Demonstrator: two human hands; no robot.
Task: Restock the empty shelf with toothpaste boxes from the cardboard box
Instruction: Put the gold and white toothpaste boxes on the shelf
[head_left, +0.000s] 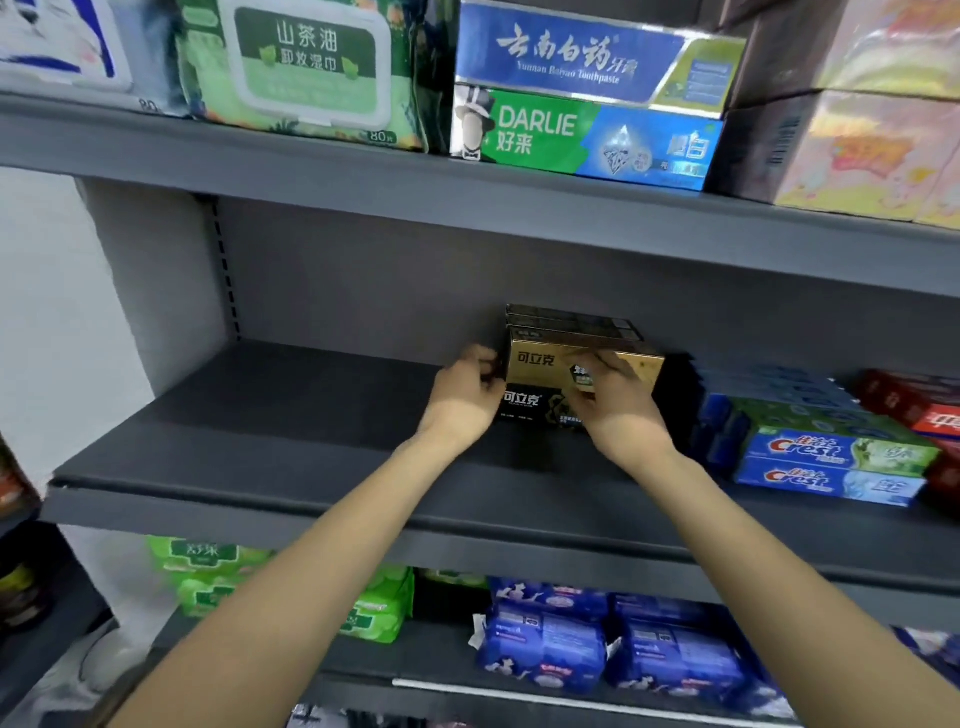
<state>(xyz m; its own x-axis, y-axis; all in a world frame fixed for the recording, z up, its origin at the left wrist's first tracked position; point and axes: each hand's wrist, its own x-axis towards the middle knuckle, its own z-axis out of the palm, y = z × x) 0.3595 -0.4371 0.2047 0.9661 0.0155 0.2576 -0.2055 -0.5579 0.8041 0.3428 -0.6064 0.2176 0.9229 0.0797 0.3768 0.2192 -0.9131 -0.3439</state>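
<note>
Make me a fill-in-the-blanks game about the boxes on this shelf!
1. Both hands are at the gold and black toothpaste boxes on the ____ shelf.
2. The Crest boxes lie to the ____ of that stack.
3. The DARLIE box sits ____ the blue Yunnan Baiyao box.

Missing words: middle; right; under

Two hands: left hand (462, 395), right hand (618, 400). Gold-and-black toothpaste boxes (540, 374): a front pair stacked, more behind, total unclear. Two Crest boxes (831, 465) face front. Red boxes (914, 405): count unclear. Upper shelf (363, 166): two stacked toothpaste boxes (587, 93), one green wipes pack (306, 67). Bottom: at least two blue packs (613, 644), several green packs (208, 571).
</note>
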